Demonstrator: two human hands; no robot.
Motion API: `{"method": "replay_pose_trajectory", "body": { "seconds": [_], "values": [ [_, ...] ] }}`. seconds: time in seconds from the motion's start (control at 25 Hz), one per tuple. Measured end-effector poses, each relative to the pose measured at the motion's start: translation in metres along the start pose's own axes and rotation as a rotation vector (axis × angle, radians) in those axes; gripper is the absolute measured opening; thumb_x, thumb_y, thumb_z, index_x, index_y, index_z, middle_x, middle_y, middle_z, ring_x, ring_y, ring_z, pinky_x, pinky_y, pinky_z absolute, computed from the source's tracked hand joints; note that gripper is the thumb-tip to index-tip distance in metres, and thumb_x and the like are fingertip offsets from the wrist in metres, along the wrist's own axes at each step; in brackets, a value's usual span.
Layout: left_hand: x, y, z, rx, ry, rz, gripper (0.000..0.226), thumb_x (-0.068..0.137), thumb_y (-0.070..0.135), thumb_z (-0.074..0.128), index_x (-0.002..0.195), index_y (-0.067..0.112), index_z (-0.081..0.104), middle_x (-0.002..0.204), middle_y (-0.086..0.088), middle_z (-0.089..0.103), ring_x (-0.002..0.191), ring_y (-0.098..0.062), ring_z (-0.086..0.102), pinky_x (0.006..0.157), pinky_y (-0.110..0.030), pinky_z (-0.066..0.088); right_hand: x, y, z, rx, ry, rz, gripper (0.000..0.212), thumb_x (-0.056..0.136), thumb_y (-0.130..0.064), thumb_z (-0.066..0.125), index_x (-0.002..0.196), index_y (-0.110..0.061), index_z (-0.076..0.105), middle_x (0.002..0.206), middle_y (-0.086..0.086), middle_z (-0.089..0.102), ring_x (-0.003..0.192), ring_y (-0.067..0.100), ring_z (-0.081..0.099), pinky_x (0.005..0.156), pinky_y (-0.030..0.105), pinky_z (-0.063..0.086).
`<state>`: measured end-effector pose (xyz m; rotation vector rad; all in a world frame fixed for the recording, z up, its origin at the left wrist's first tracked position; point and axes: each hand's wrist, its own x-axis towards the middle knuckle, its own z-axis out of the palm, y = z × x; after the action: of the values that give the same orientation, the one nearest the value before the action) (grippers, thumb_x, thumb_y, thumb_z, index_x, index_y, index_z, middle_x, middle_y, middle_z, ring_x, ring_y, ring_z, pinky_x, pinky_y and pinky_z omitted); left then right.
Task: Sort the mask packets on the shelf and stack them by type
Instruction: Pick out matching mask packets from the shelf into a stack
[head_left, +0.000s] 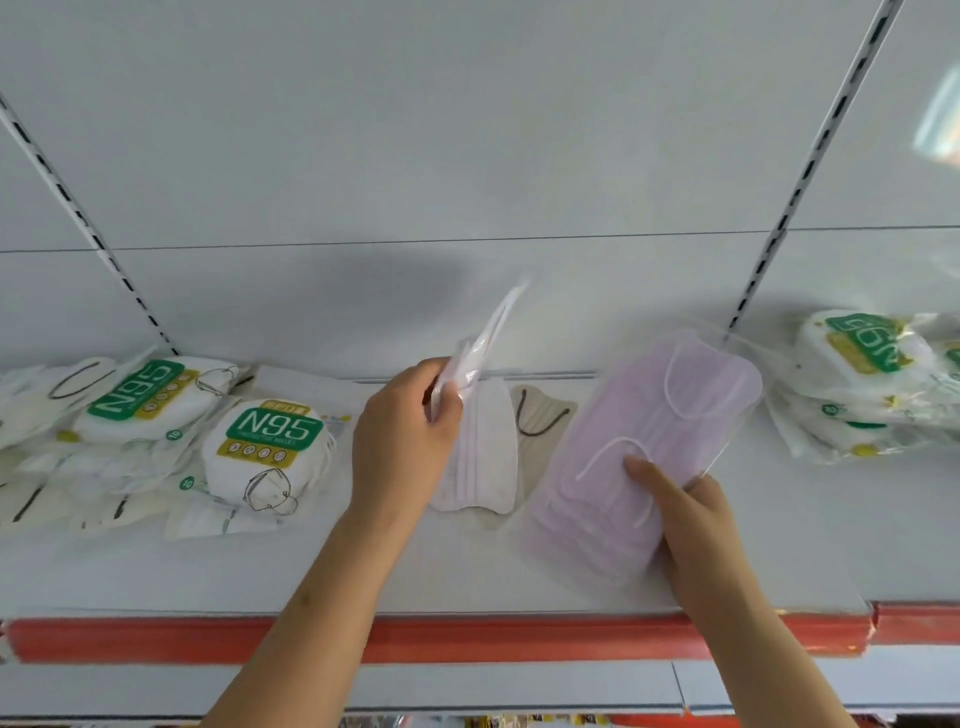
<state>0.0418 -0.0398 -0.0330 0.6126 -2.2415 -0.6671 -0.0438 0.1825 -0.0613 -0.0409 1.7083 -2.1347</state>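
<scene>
White store shelf (467, 582), red front edge, white back panel. Left hand (402, 441) pinches a thin clear packet (480, 345) by its lower end, held edge-on and tilted up above the shelf, just over a flat white mask (485, 452) lying on the shelf. Right hand (691, 512) grips the near right corner of the purple pack (649, 452), thumb on top, fingers curled under; the pack seems to rest on the shelf or sit just off it, cannot tell which.

Handling, judged: all packets look light, soft and floppy, with slick film that could slide between the fingers. The thin packet would bend if held by one end, so a hold nearer the middle or a flat support looks safer. The purple pack is thicker, several masks inside, and is best taken by a short edge with fingers beneath.

Outward: a beige mask (540, 415) with dark loops lies between the white mask and the purple pack, partly under them. Left side holds N95 packs (272, 447), two labels readable, over a loose heap of white masks, count unclear. Far right is an N95 stack (857, 384), at least three high. Count in hand: one thin packet, one purple pack.
</scene>
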Motion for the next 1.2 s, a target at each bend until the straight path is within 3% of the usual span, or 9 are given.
{"method": "replay_pose_trajectory", "body": {
  "seconds": [0.2, 0.36, 0.44, 0.56, 0.8, 0.88, 1.0, 1.12, 1.2],
  "values": [
    [-0.036, 0.031, 0.018, -0.022, -0.229, 0.583, 0.036, 0.09, 0.009, 0.06, 0.119, 0.028, 0.071, 0.102, 0.015, 0.069, 0.099, -0.007, 0.061, 0.091, -0.032, 0.042, 0.015, 0.006, -0.009, 0.14, -0.102, 0.047, 0.027, 0.097, -0.019, 0.055, 0.114, -0.002, 0.07, 0.112, 0.019, 0.072, 0.115, 0.042, 0.062, 0.096, 0.049, 0.052],
    [-0.047, 0.005, 0.018, -0.084, -0.351, 0.59, 0.047, 0.081, -0.004, 0.066, 0.11, 0.032, 0.075, 0.113, 0.021, 0.069, 0.122, -0.005, 0.055, 0.106, -0.04, 0.037, 0.012, -0.011, -0.019, 0.332, -0.333, 0.35, 0.077, 0.092, -0.067, 0.033, 0.116, -0.006, 0.074, 0.122, 0.022, 0.068, 0.109, 0.035, 0.068, 0.092, 0.043, 0.056],
    [-0.049, 0.005, 0.016, -0.046, -0.392, 0.632, 0.058, 0.074, -0.011, 0.066, 0.104, 0.037, 0.077, 0.128, 0.021, 0.064, 0.135, -0.012, 0.047, 0.111, -0.047, 0.032, 0.007, -0.017, -0.02, 0.287, -0.442, 0.387, 0.064, 0.095, -0.056, 0.041, 0.113, -0.004, 0.075, 0.117, 0.021, 0.07, 0.099, 0.033, 0.072, 0.081, 0.04, 0.061],
    [-0.047, 0.004, 0.014, -0.07, -0.408, 0.563, 0.067, 0.072, -0.017, 0.068, 0.096, 0.045, 0.078, 0.15, 0.015, 0.046, 0.148, -0.019, 0.027, 0.116, -0.05, 0.024, 0.005, -0.017, -0.016, 0.064, -0.499, 0.346, 0.044, 0.088, -0.021, 0.07, 0.13, -0.007, 0.063, 0.123, 0.018, 0.069, 0.111, 0.034, 0.067, 0.094, 0.045, 0.055],
    [-0.049, 0.001, 0.01, -0.314, -0.631, 0.213, 0.071, 0.077, -0.004, 0.042, 0.111, 0.051, 0.071, 0.16, 0.029, 0.02, 0.152, 0.0, 0.003, 0.122, -0.025, 0.007, 0.006, -0.021, -0.005, 0.013, -0.403, 0.14, 0.042, 0.087, 0.002, 0.064, 0.128, -0.009, 0.061, 0.119, 0.014, 0.071, 0.109, 0.032, 0.068, 0.097, 0.049, 0.053],
    [-0.042, -0.004, 0.012, -0.442, -0.672, 0.145, 0.062, 0.086, 0.007, 0.037, 0.115, 0.05, 0.07, 0.159, 0.031, 0.023, 0.15, 0.004, 0.008, 0.124, -0.029, 0.012, 0.01, -0.02, -0.007, 0.032, -0.388, 0.098, 0.043, 0.088, 0.001, 0.064, 0.13, -0.009, 0.06, 0.12, 0.015, 0.07, 0.111, 0.032, 0.068, 0.095, 0.046, 0.054],
    [-0.042, 0.007, 0.011, -0.814, -0.61, -0.079, 0.042, 0.1, 0.03, 0.038, 0.113, 0.018, 0.076, 0.149, 0.008, 0.052, 0.146, -0.009, 0.035, 0.119, -0.042, 0.028, 0.012, -0.021, -0.007, 0.008, -0.351, 0.077, 0.047, 0.084, -0.004, 0.07, 0.13, -0.009, 0.06, 0.119, 0.015, 0.071, 0.11, 0.034, 0.068, 0.095, 0.048, 0.053],
    [-0.042, 0.033, 0.01, -0.741, -0.368, -0.047, 0.023, 0.099, 0.003, 0.055, 0.106, 0.013, 0.075, 0.124, 0.01, 0.07, 0.127, -0.006, 0.057, 0.111, -0.036, 0.043, 0.01, -0.02, -0.005, -0.063, -0.337, 0.071, 0.055, 0.074, -0.018, 0.073, 0.127, -0.009, 0.063, 0.114, 0.013, 0.073, 0.105, 0.032, 0.07, 0.091, 0.046, 0.055],
    [-0.039, 0.044, 0.017, -0.618, -0.368, 0.081, 0.037, 0.095, -0.009, 0.055, 0.11, 0.02, 0.072, 0.127, 0.017, 0.066, 0.129, -0.003, 0.054, 0.106, -0.026, 0.045, 0.009, -0.02, -0.005, -0.014, -0.34, 0.085, 0.051, 0.08, -0.025, 0.074, 0.128, -0.011, 0.063, 0.115, 0.011, 0.073, 0.107, 0.029, 0.07, 0.093, 0.046, 0.054]
  ]
}}
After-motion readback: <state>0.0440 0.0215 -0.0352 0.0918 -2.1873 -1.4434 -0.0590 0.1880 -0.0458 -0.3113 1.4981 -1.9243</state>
